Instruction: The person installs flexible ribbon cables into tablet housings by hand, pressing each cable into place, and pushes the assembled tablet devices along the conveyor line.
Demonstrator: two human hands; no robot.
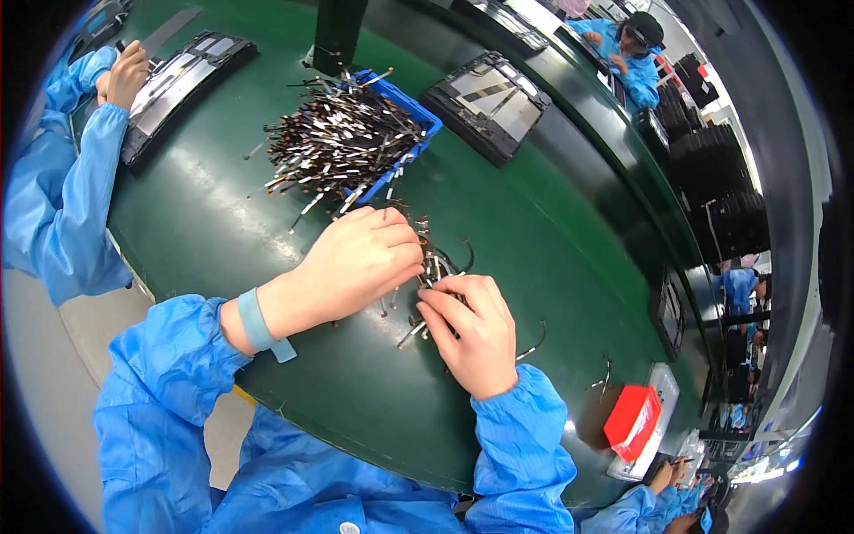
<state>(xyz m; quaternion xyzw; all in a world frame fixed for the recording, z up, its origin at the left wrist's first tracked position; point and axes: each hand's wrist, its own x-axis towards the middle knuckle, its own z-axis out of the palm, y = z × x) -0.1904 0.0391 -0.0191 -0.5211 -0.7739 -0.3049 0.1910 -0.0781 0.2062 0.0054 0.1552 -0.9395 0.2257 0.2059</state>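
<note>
A small loose pile of thin short cables (437,264), black with white and coppery parts, lies on the green table in front of me. My left hand (363,253) reaches over the pile's left side with its fingers curled together; what its fingertips pinch is hidden. My right hand (473,331) is at the near right side of the pile, thumb and fingers pinched on thin cables. The hands are close together but apart. Just beyond them, a blue bin (416,109) is heaped with many similar cables, some spilling over its near edge. A grey-green band circles my left wrist.
Flat black-framed device panels lie at the far left (182,89) and beyond the bin (489,102). A dark post (338,36) rises behind the bin. A red bin (633,422) stands at the right, near stray cables (606,376). Co-workers in blue sit left, far right and lower right.
</note>
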